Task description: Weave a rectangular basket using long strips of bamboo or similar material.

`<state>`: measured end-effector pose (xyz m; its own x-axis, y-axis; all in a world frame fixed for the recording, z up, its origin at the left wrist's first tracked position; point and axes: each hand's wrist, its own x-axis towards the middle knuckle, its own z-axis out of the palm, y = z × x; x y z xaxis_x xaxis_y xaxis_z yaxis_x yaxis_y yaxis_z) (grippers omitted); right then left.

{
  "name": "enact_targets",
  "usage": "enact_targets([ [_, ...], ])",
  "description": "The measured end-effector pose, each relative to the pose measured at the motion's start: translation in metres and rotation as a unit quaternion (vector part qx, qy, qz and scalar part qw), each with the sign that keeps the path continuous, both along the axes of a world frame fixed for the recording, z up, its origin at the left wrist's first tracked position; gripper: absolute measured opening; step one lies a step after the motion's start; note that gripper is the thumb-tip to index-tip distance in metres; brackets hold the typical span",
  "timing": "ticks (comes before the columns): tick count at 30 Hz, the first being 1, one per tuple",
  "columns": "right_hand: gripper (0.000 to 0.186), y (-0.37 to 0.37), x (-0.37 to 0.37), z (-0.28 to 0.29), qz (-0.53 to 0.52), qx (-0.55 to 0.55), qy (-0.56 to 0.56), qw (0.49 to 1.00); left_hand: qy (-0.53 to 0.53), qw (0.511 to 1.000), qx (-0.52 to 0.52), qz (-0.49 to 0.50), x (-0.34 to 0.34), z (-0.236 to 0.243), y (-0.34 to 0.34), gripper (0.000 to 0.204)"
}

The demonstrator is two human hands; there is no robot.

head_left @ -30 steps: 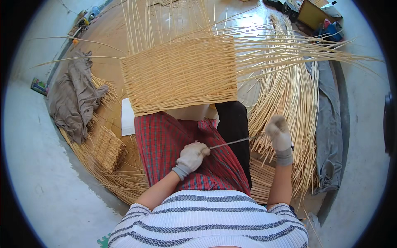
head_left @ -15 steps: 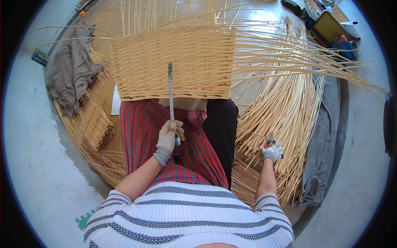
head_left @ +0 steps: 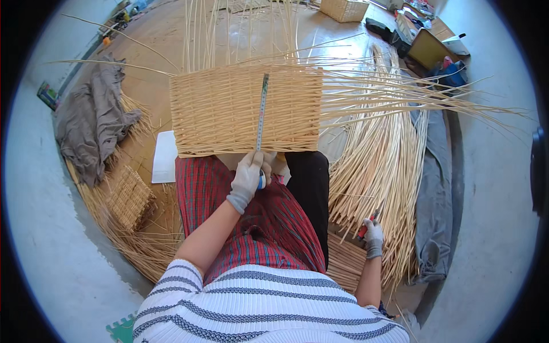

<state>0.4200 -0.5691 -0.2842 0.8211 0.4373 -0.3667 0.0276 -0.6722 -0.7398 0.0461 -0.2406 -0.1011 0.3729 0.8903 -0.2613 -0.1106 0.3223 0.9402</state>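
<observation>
A woven wicker panel (head_left: 217, 111) stands at my knees, with long loose rods sticking out of its top and right side. My left hand (head_left: 247, 176), in a pale work glove, is closed around a tape measure (head_left: 262, 180) just below the panel's lower edge. Its extended blade (head_left: 261, 114) lies across the weave, slanting up and slightly right. Off to the right, my gloved right hand (head_left: 373, 232) grips red-handled pruning shears (head_left: 362, 231) beside a big bundle of peeled rods (head_left: 380, 154). The palm side of that hand is hidden.
At the left lie a grey cloth (head_left: 94, 123), a small woven piece (head_left: 131, 197) and more rods. A white sheet (head_left: 164, 157) is next to my knee. A wicker box (head_left: 344, 10) stands at the far side. Blue-grey cloth (head_left: 434, 200) runs along the right.
My left hand has moved the tape measure to the right, and its blade now slants instead of standing straight. My right hand has turned and lowered with the shears. The view has shifted.
</observation>
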Motion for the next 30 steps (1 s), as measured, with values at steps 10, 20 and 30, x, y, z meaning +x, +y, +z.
enact_targets([
  [10,0.031,0.082,-0.162,0.160,0.082,0.296,0.122,0.944,-0.081,0.995,-0.061,-0.002,0.016,-0.013,0.043,0.036],
  [20,0.017,0.148,-0.229,0.172,0.132,0.368,0.082,0.917,-0.087,0.989,-0.121,0.019,0.031,-0.059,0.007,0.028],
  [30,0.028,0.150,-0.208,0.146,0.107,0.378,0.266,0.880,-0.082,0.993,-0.088,-0.016,0.024,-0.065,0.007,0.018],
])
